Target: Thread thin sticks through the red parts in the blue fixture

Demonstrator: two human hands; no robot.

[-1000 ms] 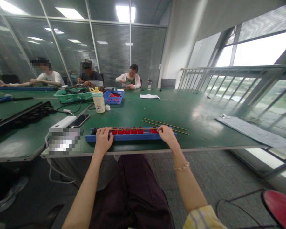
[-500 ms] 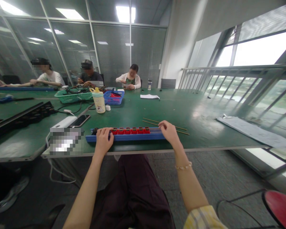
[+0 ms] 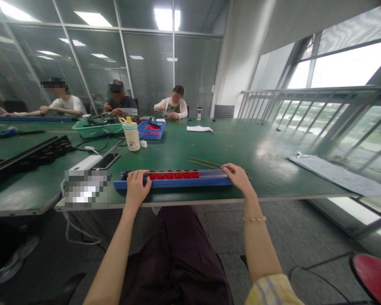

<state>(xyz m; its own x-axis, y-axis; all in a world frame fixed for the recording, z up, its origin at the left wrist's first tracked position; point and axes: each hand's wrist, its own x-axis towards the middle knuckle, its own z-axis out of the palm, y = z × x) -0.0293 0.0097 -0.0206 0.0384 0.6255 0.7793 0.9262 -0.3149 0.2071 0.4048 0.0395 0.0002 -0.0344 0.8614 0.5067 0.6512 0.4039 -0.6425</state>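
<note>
Both arms reach forward from the lower edge of view, hands well apart. Left forearm bare, slanting up and inward; left hand back up, fingers bent, thumb spread from index finger. Right forearm bare, also angled inward, wrist turned leftward; right hand back up, index finger curved toward thumb. Whether tips meet: too small to tell. Thighs below, between arms.

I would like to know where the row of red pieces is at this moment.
In the head view, the red pieces lie inside the blue tray, between the left hand and the right hand, nearer the left.
</note>
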